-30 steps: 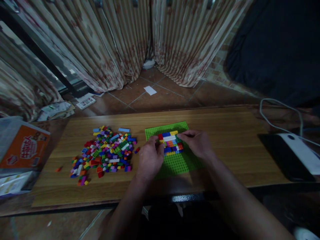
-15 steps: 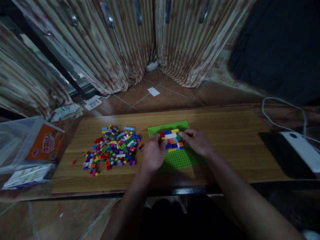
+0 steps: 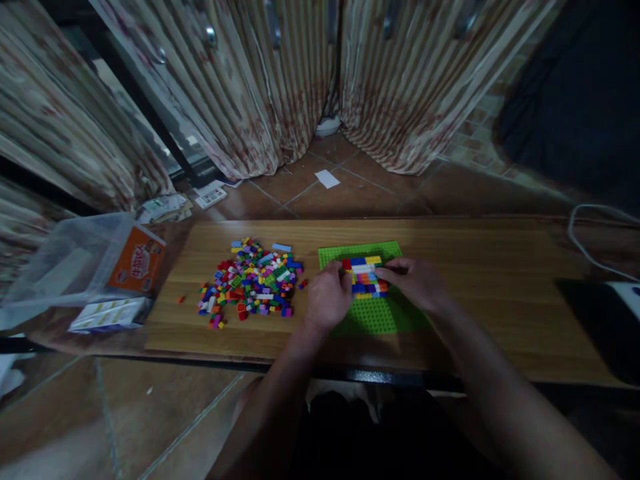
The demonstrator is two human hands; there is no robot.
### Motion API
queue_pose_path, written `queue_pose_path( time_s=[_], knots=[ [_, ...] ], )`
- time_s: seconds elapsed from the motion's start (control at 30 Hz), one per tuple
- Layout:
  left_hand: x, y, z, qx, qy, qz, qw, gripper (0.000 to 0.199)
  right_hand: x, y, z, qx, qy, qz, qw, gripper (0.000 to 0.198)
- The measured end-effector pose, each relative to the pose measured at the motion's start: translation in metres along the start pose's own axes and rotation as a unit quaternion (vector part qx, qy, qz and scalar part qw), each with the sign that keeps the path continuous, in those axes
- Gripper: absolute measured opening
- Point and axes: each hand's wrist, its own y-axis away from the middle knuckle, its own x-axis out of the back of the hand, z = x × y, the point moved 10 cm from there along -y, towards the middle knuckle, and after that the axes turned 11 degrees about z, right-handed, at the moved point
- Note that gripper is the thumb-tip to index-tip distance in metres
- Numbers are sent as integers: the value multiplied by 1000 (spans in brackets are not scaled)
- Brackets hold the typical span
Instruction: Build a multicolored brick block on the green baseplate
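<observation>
A flat rectangular block of coloured building bricks (image 3: 364, 269) stands on a green studded baseplate (image 3: 377, 321). At its left edge is my left hand (image 3: 329, 295), fingers curled and closed against the bricks, with the thumb on the near side. My right hand (image 3: 415, 283) reaches in from the right. Its thumb and forefinger are pinched together at the block's right edge, and whatever is between them is too small to make out. Red, blue, yellow, white and orange bricks show between the two hands.
A loose pile of mixed bricks (image 3: 263, 280) lies left on the wooden table (image 3: 480, 287). Beyond the table's left end are a clear plastic bin (image 3: 80, 257) and a white box (image 3: 110, 315). A black flat item (image 3: 587, 317) lies at the right end.
The view has turned, so the table appears shifted to the right. My right fingertips have moved slightly inward over the block's right edge. My left hand stays at the left edge.
</observation>
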Motion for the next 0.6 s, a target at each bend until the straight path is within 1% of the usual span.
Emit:
queue_pose_path(
  time_s=[0.1,0.2,0.33,0.4,0.47,0.6],
  knots=[
    [-1,1,-1,2,-10,-4,1000,22,1,-1,3,2,11,10,1000,41],
    [-1,3,-2,-4,-1,-7,1000,25,-1,-1,5,-8,8,2,1000,43],
    [9,2,-4,-20,18,8,1000,28,1,-2,11,-37,24,1,999,46],
    [22,-1,-12,-17,31,29,999,26,0,-2,17,-54,33,-7,998,48],
    [42,-8,-26,-8,36,67,997,22,-1,-4,22,-62,31,-18,997,50],
    [91,-19,-69,35,14,160,986,22,-1,-9,30,-63,31,-19,997,53]
  ],
)
